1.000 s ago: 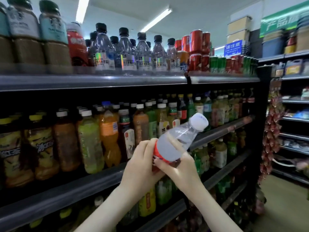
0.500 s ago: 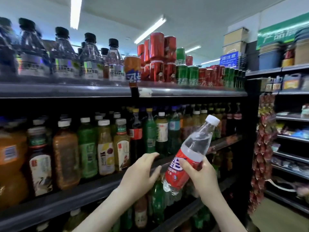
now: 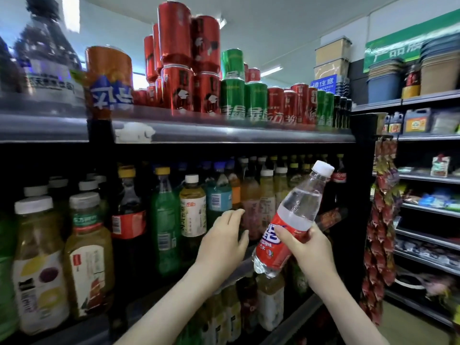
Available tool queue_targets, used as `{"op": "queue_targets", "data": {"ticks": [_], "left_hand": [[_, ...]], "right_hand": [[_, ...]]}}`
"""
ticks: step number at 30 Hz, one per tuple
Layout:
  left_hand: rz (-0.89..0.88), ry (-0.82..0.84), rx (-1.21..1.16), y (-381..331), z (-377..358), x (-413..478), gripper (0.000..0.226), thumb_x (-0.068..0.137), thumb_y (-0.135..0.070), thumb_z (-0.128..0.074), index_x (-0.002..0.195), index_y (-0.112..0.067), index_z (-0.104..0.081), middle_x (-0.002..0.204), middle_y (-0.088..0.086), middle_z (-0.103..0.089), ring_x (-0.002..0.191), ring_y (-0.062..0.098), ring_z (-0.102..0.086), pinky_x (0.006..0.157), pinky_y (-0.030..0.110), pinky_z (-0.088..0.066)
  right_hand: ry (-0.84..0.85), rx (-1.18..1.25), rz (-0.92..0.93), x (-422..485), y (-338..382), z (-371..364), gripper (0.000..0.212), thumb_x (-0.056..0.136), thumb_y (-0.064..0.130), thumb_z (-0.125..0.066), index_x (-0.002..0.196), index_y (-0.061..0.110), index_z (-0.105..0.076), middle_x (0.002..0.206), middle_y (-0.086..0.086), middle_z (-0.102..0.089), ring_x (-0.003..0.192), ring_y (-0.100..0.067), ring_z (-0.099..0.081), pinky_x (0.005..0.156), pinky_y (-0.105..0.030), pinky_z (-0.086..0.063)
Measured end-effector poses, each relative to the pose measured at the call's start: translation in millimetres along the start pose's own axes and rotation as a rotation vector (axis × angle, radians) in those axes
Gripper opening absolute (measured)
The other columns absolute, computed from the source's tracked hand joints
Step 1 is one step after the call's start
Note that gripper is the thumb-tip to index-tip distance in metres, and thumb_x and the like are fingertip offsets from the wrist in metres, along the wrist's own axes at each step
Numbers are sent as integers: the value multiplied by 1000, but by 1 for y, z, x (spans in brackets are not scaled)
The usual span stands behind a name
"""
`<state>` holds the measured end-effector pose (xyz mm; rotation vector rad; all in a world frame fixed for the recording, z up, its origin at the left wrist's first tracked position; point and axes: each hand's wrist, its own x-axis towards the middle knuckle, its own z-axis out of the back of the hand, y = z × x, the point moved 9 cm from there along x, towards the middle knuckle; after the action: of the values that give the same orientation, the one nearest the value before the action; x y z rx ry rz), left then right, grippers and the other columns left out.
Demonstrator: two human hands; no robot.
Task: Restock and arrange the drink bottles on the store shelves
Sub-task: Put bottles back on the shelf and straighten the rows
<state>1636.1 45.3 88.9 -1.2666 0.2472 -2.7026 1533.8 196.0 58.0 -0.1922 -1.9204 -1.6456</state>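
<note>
Left hand (image 3: 224,241) now off bottle (image 3: 291,220)

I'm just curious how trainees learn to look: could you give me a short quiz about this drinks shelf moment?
1. True or false: the right hand holds the red-label bottle tilted, white cap up.
2. The stacked cans on the top shelf are: A red, B blue, C yellow?
3. What does the left hand grip?
Key: 1 true; 2 A; 3 nothing, its fingers are open.
</note>
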Motion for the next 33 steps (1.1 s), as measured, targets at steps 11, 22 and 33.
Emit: {"op": "queue_targets", "data": {"ticks": [11,22,33], "left_hand": [[252,-96,40,2,-109,124,68,94,-17,-51,151,-18,-13,157,13,-2,145,28,-10,113,28,-18],[338,-368,187,-19,-119,139,85,78,-22,-75,145,-11,-22,133,22,-38,122,30,-33,103,39,-31],[789,-282,70,-2,-84,49,85,78,-52,-69,138,-21,-17,121,4,-55,109,28,-56,85,33,-46]], "right_hand": [[122,55,6,137,-82,65,37,71,24,-80,102,27,-61,89,14,-71,80,0,-68,63,-16,-53],[359,135,7,215,-122,61,31,72,21,-80,93,31,-59,88,18,-67,77,9,-65,58,-8,-49],[435,232,-6,206,-124,35,35,66,30,-79,95,32,-60,92,17,-68,81,10,-64,62,-6,-48]]}}
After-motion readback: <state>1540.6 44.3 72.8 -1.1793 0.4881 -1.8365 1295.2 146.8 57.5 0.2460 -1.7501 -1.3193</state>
